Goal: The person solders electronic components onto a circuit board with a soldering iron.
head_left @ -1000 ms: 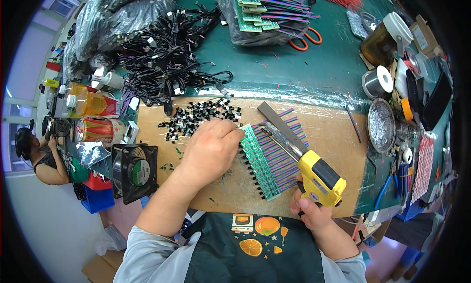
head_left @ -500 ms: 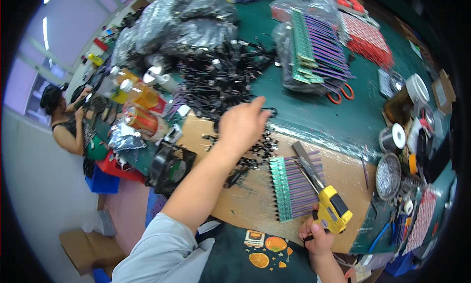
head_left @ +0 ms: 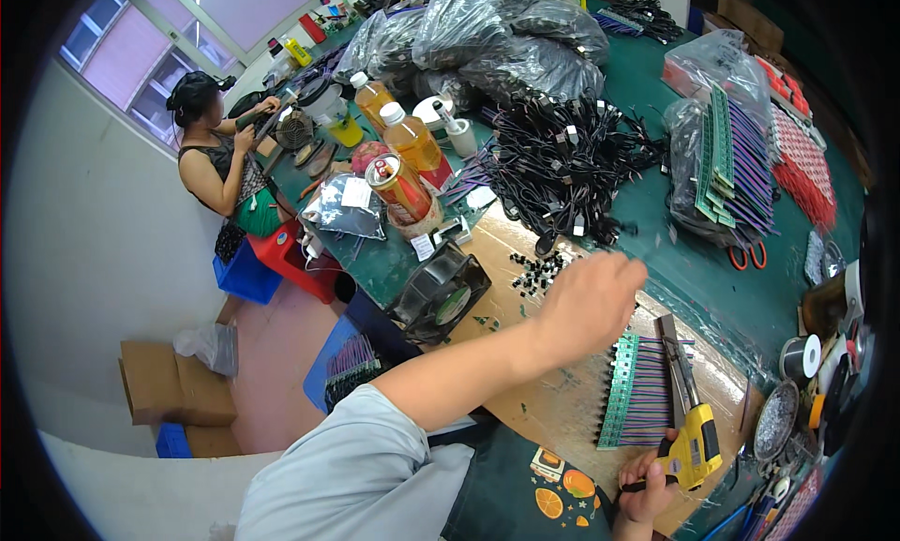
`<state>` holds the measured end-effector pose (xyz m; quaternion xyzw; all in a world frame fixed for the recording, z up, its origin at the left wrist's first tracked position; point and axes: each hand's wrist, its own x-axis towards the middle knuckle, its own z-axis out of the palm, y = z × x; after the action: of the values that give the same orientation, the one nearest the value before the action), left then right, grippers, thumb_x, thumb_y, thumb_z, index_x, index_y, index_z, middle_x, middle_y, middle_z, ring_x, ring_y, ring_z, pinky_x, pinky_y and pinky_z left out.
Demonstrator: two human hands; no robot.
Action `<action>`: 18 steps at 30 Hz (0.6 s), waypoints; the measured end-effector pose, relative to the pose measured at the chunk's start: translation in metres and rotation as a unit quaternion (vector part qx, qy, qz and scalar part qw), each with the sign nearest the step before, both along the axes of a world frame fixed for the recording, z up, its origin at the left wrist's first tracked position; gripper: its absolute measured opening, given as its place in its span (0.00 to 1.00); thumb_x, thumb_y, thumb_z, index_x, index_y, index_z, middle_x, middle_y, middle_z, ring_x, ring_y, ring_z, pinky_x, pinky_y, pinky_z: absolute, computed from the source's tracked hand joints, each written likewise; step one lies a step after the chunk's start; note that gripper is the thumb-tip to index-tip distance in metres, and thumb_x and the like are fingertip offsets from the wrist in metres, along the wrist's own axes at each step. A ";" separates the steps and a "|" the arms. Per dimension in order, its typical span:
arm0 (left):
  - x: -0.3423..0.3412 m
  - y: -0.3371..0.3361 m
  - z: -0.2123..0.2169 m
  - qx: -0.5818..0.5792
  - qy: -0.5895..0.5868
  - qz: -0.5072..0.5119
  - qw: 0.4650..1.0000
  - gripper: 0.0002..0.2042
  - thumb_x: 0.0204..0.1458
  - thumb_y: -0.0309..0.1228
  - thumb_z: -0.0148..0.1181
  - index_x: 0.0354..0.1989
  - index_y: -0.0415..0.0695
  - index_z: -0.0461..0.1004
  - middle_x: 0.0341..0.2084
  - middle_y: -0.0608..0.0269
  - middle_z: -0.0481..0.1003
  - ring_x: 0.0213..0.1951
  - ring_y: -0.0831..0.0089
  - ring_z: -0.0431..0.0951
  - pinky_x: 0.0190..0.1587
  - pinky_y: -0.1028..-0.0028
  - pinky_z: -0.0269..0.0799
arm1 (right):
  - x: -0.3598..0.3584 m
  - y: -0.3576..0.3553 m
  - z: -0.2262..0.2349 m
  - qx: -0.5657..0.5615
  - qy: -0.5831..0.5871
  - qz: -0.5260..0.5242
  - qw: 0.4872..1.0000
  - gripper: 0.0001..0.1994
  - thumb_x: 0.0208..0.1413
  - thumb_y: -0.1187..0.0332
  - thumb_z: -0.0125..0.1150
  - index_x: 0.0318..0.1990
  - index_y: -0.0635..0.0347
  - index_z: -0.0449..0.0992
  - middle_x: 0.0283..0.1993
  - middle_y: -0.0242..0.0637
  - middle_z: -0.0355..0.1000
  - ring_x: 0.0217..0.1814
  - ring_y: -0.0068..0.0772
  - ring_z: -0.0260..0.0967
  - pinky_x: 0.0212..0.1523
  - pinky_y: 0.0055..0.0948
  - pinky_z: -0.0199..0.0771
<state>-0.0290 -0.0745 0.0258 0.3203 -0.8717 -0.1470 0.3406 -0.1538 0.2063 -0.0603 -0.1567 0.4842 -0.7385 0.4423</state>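
**Left hand over loose black parts, right hand on yellow tool**

Left hand [head_left: 589, 302] reaches out over the brown board [head_left: 562, 405] that lies on the green tabletop [head_left: 675, 260]. It hovers just beside the scatter of small black connectors [head_left: 536, 271] near the board's far edge. Fingers loosely curled, palm down; cannot tell if the grip has anything in it, the underside is hidden.

Right hand [head_left: 647, 489] sits at the near edge of the board, fingers closed round the handle of a yellow hand tool [head_left: 692, 438]. Its long metal nose lies across the ribbon-cable strip [head_left: 642, 396], purple wires with a green comb edge, flat on the board's right part.

Handling, as a judgement: the black connectors look tiny, light, hard plastic, easy to scatter or drop, best pinched one at a time by the sides with fingertips. The ribbon strip looks floppy and light; hold by the green edge, not the wires. The tool looks stiff and heavier, held by its handle.

Around: black fan [head_left: 441, 295] at the board's left corner, tangle of black cables [head_left: 572, 166] toward the far side, bottles [head_left: 412, 138] and a can [head_left: 398, 189] at the left edge, scissors [head_left: 745, 255], solder spool [head_left: 800, 358] right. Another person [head_left: 220, 157] sits further left.
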 end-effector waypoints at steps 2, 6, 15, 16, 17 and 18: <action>0.014 0.016 0.002 -0.015 -0.019 -0.124 0.992 0.06 0.47 0.27 0.60 0.32 0.44 0.70 0.33 0.57 0.73 0.36 0.57 0.75 0.38 0.60 0.71 | 0.002 -0.001 0.005 0.017 0.018 -0.008 1.000 0.33 0.56 0.66 0.64 0.66 0.65 0.55 0.27 0.33 0.64 0.18 0.23 0.60 0.17 0.25 0.64; 0.043 0.065 0.001 -0.034 -0.068 -0.324 0.943 0.05 0.47 0.31 0.56 0.32 0.47 0.72 0.39 0.64 0.72 0.41 0.66 0.71 0.43 0.67 0.64 | 0.010 -0.009 0.010 0.016 0.088 -0.049 0.995 0.38 0.52 0.70 0.67 0.68 0.64 0.53 0.37 0.37 0.70 0.27 0.23 0.66 0.22 0.22 0.69; 0.062 0.090 -0.019 0.113 -0.046 -0.377 0.918 0.09 0.44 0.28 0.61 0.35 0.46 0.72 0.39 0.63 0.71 0.44 0.64 0.71 0.46 0.66 0.63 | 0.019 -0.006 0.023 0.095 0.106 0.014 0.990 0.37 0.51 0.78 0.66 0.68 0.65 0.55 0.39 0.39 0.70 0.32 0.26 0.68 0.32 0.22 0.74; 0.062 0.090 -0.022 0.113 -0.047 -0.377 0.918 0.09 0.44 0.28 0.61 0.35 0.46 0.72 0.39 0.63 0.71 0.44 0.64 0.71 0.46 0.66 0.63 | 0.020 -0.006 0.026 0.094 0.105 0.014 0.990 0.37 0.51 0.78 0.66 0.68 0.65 0.55 0.39 0.39 0.70 0.32 0.26 0.68 0.32 0.22 0.74; 0.062 0.091 -0.027 0.144 -0.045 -0.369 0.917 0.10 0.44 0.27 0.61 0.36 0.45 0.72 0.39 0.62 0.72 0.45 0.62 0.72 0.46 0.65 0.64 | 0.020 -0.006 0.028 0.095 0.099 0.020 0.990 0.36 0.52 0.80 0.64 0.68 0.65 0.55 0.39 0.39 0.69 0.33 0.26 0.68 0.33 0.23 0.74; 0.062 0.091 -0.031 0.174 -0.042 -0.361 0.915 0.10 0.44 0.26 0.61 0.37 0.45 0.72 0.38 0.61 0.72 0.45 0.60 0.73 0.46 0.64 0.66 | 0.021 -0.006 0.029 0.095 0.093 0.026 0.991 0.35 0.52 0.81 0.63 0.68 0.65 0.55 0.38 0.38 0.69 0.33 0.27 0.68 0.34 0.23 0.75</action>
<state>0.0333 0.0162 -0.0049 0.0440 -0.9019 -0.3960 0.1666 -0.1330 0.2001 -0.0309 -0.1944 0.5870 -0.6594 0.4275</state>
